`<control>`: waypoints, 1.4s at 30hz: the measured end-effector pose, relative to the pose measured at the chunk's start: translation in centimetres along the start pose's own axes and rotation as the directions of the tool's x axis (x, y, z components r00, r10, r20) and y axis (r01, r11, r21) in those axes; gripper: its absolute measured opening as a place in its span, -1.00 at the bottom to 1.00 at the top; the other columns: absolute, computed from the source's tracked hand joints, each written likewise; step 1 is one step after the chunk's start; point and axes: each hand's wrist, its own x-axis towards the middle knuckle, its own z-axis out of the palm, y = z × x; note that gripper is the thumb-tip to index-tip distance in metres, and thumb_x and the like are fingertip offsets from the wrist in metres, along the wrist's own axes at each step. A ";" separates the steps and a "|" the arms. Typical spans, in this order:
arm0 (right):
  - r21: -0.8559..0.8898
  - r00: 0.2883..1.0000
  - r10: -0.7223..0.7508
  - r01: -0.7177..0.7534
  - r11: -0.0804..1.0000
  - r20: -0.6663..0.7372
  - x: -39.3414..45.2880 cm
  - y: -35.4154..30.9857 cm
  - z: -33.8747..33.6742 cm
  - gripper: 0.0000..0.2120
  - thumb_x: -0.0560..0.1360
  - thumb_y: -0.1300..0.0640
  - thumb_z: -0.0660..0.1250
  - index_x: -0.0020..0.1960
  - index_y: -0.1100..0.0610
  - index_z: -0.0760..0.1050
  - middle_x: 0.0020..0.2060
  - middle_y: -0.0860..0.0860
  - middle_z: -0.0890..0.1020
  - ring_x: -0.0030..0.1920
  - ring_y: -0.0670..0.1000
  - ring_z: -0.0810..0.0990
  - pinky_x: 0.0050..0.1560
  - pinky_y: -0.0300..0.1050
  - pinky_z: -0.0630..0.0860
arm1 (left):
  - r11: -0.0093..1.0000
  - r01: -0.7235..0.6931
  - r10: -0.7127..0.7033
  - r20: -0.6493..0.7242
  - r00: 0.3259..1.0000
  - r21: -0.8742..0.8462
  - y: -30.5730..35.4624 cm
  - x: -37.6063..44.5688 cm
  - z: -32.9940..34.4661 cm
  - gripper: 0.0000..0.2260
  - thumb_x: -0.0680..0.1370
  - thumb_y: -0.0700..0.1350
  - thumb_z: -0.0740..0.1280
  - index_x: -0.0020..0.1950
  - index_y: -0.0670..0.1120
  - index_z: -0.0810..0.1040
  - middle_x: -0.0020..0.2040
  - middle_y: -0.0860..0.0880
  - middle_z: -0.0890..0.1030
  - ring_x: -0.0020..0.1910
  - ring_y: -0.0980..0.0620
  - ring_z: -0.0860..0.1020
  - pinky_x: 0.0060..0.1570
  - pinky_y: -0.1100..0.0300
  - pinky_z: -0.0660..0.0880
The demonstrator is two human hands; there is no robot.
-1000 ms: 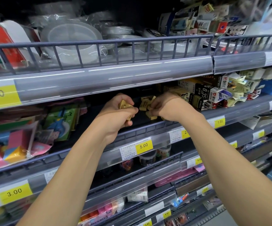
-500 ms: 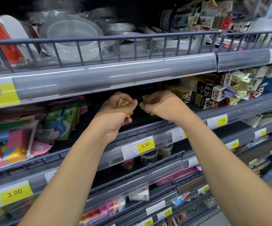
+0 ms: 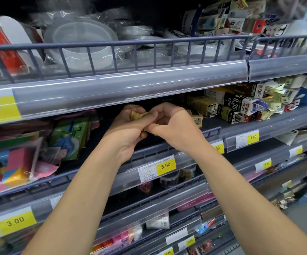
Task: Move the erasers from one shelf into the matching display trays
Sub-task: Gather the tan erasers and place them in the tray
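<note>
Both hands meet at the centre of the frame, just under the grey plastic price rail of the upper shelf (image 3: 130, 85). The left hand (image 3: 128, 129) is curled round a few small tan paper-wrapped erasers (image 3: 137, 115), whose creased yellow-brown wrappers show between its thumb and fingers. The right hand (image 3: 169, 124) is curled too, its fingertips pressed against the left hand's and pinching at the same little bundle; how many pieces it holds itself cannot be told.

Just to the right of the right hand, more tan eraser packets (image 3: 196, 117) lie on the dark middle shelf (image 3: 213, 124), partly hidden behind the knuckles. Further toward the right of the frame, on the same shelf, sits a jumbled heap of black, white and yellow small stationery boxes (image 3: 241, 105), some marked 0.35.

At the left of the frame, on the same level, lie pink, green and blue plastic-wrapped packs (image 3: 20, 161). On the upper shelf, behind a blue-grey wire fence (image 3: 112, 52), stand clear round plastic containers in wrap (image 3: 81, 39).

Below the hands, a yellow price tag reading 5.00 (image 3: 165, 165) sits on the rail of the middle shelf; another reading 3.00 (image 3: 15, 221) is at lower left, and one reading 1.00 (image 3: 252, 137) at right.
</note>
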 end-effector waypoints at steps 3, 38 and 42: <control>0.005 1.000 -0.019 0.019 1.000 0.023 -0.2 -0.3 -0.1 -0.76 0.38 0.14 0.56 0.01 0.09 0.60 -0.20 -0.01 0.70 -0.16 0.01 0.67 -0.09 -0.06 0.60 | 1.000 0.004 -0.005 0.041 0.999 0.012 0.1 0.1 -0.2 -0.80 0.53 -0.15 0.52 0.01 0.01 0.51 -0.09 -0.02 0.59 -0.17 0.06 0.60 -0.30 0.24 0.52; -0.487 0.974 0.218 -0.163 0.858 0.058 2.0 0.6 -6.5 -0.85 0.45 0.06 0.52 -0.02 0.03 0.61 -0.17 -0.06 0.61 -0.28 -0.11 0.53 -0.32 -0.34 0.40 | 0.996 -0.069 0.069 0.002 0.998 0.054 0.6 -1.5 -0.5 -0.76 0.45 -0.24 0.54 -0.18 0.07 0.58 -0.11 -0.04 0.54 -0.25 0.07 0.54 -0.41 0.28 0.47; -0.035 0.998 0.068 -0.067 0.997 0.016 -0.7 -0.1 -6.1 -0.87 0.47 0.05 0.49 0.01 -0.01 0.61 -0.20 -0.04 0.67 -0.34 -0.07 0.52 -0.27 -0.19 0.47 | 0.989 -0.139 0.141 0.045 0.989 -0.045 1.4 -3.7 -1.5 -0.80 0.34 -0.16 0.56 -0.24 0.10 0.60 -0.23 0.02 0.56 -0.33 0.08 0.51 -0.42 0.24 0.45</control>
